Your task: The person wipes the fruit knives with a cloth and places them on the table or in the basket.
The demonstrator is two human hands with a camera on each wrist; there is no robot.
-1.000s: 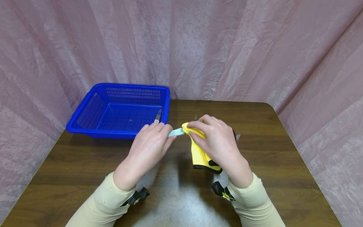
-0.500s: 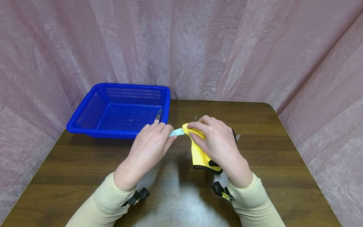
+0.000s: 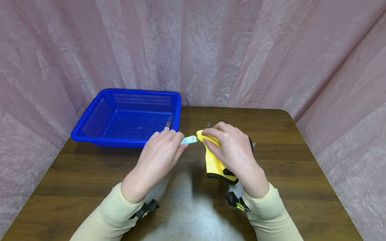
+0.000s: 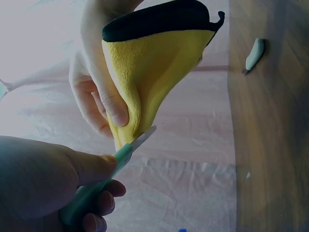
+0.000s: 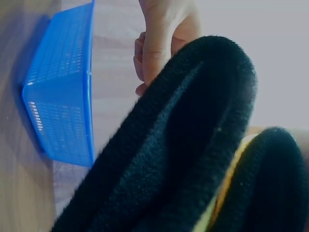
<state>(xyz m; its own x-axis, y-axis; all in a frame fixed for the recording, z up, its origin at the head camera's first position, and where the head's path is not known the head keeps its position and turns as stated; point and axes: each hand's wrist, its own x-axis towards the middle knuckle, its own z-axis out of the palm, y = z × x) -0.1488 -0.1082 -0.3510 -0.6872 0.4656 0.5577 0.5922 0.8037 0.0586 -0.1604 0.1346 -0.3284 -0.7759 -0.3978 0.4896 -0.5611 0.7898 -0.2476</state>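
Observation:
My left hand grips a small knife by its mint-green handle, which has a rivet near the blade end. Between the thumb and fingers of my right hand is a yellow cloth with black edging, pinched at the knife's blade. Its loose part hangs below that hand. In the left wrist view, the short pointed blade sticks out past the cloth's fold; part of it is hidden. Dark edging fills much of the right wrist view.
A blue plastic basket stands at the back left of the wooden table. Inside, a knife leans at its right end. Another pale-green-handled object lies on the table, mostly behind my right hand. Pink curtains surround the table.
My right hand and the yellow cloth have shifted slightly right along the knife, away from the handle, in the last half second. My left hand has hardly moved.

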